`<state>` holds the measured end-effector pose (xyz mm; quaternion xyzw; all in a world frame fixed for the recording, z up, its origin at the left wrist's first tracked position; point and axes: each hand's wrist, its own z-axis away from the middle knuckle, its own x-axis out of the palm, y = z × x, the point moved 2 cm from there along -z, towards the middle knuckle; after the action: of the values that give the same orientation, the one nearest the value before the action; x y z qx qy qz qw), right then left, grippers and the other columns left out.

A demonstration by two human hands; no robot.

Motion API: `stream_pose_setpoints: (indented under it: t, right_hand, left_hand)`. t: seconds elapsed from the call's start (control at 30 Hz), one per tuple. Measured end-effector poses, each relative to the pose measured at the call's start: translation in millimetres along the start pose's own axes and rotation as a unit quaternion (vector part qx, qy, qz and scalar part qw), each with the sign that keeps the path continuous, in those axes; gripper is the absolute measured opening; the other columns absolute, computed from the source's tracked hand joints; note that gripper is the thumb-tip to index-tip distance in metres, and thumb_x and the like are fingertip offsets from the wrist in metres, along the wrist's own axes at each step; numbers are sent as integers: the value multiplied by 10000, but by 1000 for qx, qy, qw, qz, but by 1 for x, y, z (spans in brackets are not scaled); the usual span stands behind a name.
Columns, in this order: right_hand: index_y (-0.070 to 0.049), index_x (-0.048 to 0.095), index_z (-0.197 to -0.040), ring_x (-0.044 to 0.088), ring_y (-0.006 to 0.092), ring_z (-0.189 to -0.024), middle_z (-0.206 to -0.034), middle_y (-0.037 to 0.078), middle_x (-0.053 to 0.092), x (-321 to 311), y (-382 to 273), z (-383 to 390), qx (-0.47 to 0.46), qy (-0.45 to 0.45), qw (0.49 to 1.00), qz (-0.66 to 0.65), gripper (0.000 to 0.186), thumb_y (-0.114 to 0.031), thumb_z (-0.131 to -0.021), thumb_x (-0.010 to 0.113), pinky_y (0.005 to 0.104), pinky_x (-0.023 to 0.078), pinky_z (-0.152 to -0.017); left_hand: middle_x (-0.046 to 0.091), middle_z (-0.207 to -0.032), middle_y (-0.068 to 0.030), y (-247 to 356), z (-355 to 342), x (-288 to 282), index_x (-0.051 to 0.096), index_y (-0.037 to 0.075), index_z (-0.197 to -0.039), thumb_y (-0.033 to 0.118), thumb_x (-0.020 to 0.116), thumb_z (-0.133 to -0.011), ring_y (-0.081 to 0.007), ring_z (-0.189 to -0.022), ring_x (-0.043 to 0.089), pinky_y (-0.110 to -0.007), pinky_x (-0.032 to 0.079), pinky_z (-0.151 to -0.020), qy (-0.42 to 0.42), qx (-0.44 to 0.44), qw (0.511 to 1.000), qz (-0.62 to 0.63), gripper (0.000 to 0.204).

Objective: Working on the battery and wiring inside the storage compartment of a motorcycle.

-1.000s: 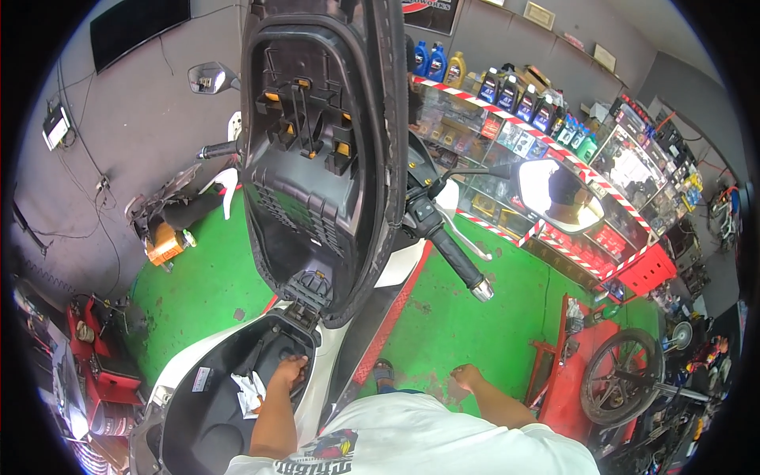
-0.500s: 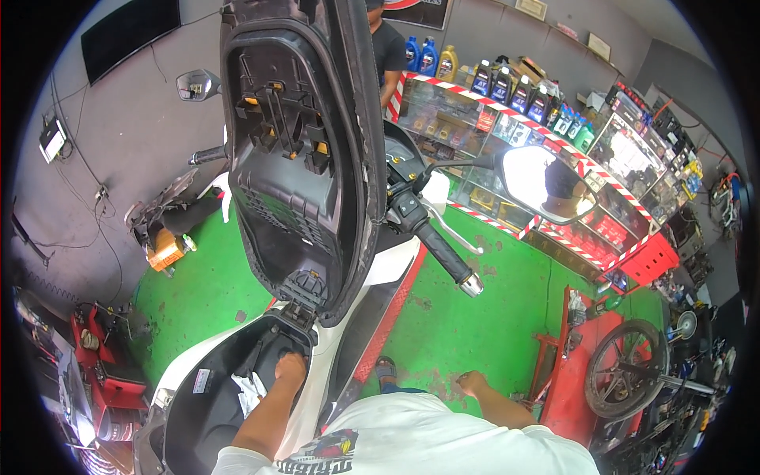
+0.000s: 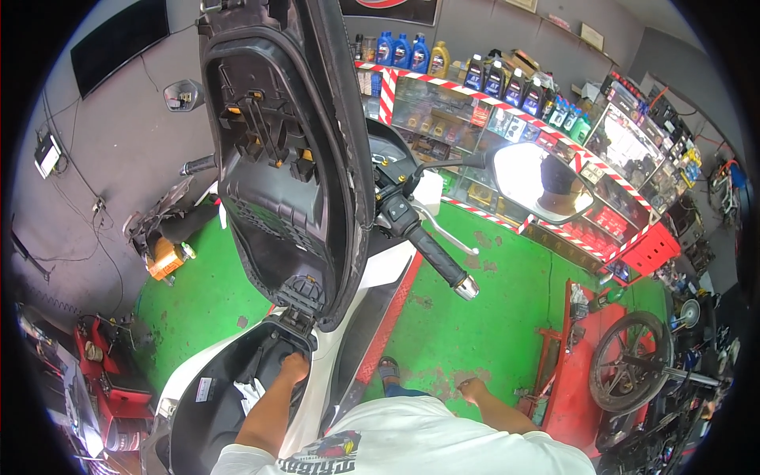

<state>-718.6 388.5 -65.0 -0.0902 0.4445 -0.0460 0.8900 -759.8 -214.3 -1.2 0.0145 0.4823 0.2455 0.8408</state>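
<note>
My left hand (image 3: 294,368) reaches into the open black under-seat compartment (image 3: 207,423) of a white scooter, against its right wall near the seat hinge (image 3: 298,318). Its fingers curl downward, and whatever they grip is hidden. A crumpled white cloth or paper (image 3: 250,393) lies in the compartment, left of that forearm. Above it the black seat (image 3: 277,190) is tipped up, its underside facing me. To the right, away from the scooter, my right hand (image 3: 473,389) hangs over the green floor with fingers curled in and nothing visible in them.
The scooter's right handlebar grip (image 3: 435,257) and mirror (image 3: 541,184) jut out ahead. A glass display counter (image 3: 443,119) with several bottles stands beyond. At the right a spoked wheel (image 3: 631,360) leans by a red stand (image 3: 578,356). Red tool shelving (image 3: 123,388) is at the left.
My view has shifted slightly, so the scooter and seat sit a little further left. The person behind the seat is no longer in sight. Both my hands stay nearly in place.
</note>
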Motion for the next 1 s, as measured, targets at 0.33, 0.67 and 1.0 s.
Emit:
stream_pose_setpoints:
  t: [0.33, 0.67, 1.0]
  right_hand:
    - [-144, 749, -1073, 690, 301, -985, -1107, 125, 712, -19, -4, 3, 128, -21, 985, -117, 285, -313, -898, 602, 375, 541, -871]
    - [-124, 705, -1143, 621, 341, -1116, -1246, 126, 646, -53, -33, 11, 25, -65, 997, -37, 355, -322, -922, 512, 420, 504, -966]
    - [-123, 720, -1093, 652, 320, -1060, -1176, 150, 670, -49, -29, -1, -109, -34, 980, 162, 316, -287, -916, 516, 415, 528, -931]
  left_hand:
    - [549, -771, -23, -4, 18, -1, 587, 103, -1201, 169, 470, -1016, -133, -630, 517, -320, 462, -562, -107, -81, 812, 569, 229]
    - [641, -1086, -114, -13, 25, -35, 545, 90, -1348, 243, 580, -969, -263, -977, 613, -358, 498, -869, -104, 115, 945, 288, 411]
    - [643, -1116, -247, -20, 25, -36, 609, 8, -1085, 318, 558, -959, -422, -1084, 589, -475, 475, -943, 51, 294, 954, 4, 339]
